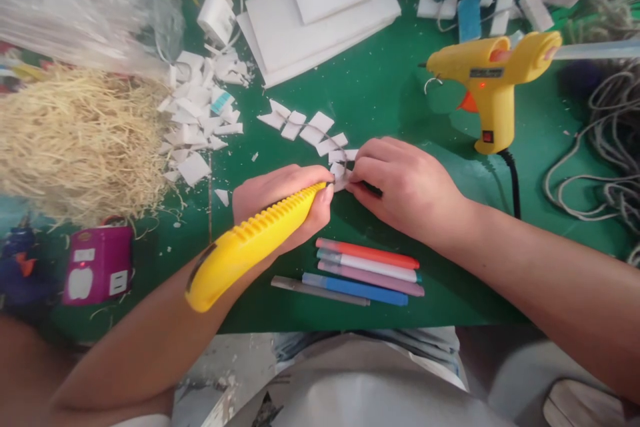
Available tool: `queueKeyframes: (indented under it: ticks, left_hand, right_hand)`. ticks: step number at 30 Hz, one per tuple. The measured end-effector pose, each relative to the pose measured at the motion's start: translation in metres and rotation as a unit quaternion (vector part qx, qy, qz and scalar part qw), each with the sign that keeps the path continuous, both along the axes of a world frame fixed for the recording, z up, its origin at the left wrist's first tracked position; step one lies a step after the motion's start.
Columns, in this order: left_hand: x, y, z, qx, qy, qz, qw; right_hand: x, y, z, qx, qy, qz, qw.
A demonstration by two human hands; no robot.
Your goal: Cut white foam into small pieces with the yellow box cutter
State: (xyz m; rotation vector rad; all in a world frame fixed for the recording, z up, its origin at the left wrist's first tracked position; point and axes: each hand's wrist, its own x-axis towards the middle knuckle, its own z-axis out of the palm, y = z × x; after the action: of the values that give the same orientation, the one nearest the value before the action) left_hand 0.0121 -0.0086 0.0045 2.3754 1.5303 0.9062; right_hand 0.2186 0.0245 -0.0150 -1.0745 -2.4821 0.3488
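Note:
My left hand [273, 185] is closed around a yellow box cutter [253, 243], whose dark tip points toward my right hand. Fingers of my right hand [413, 180] pinch the near end of a curved grey cord strung with several white foam pieces [323, 123]. That strip arcs away to the upper left across the green table. The two hands almost meet at the cord's end, and the fingertips partly hide the piece between them. What the blade tip touches I cannot make out.
Several markers [370, 260] lie below my hands. A yellow glue gun [500, 83] stands at right, near loose grey cord [585, 147]. White foam scraps [193, 123] and a straw heap [80, 147] lie left, with a purple box [97, 263] below. White boards [320, 27] are at the back.

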Motion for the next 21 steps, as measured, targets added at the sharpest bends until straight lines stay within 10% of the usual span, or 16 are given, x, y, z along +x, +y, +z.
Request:
queueKeyframes:
  ticks: [21]
  left_hand:
    - [0.002, 0.009, -0.006, -0.028, -0.018, -0.013, 0.999]
  right_hand:
    - [-0.002, -0.001, 0.003, -0.003, -0.016, -0.002, 1.0]
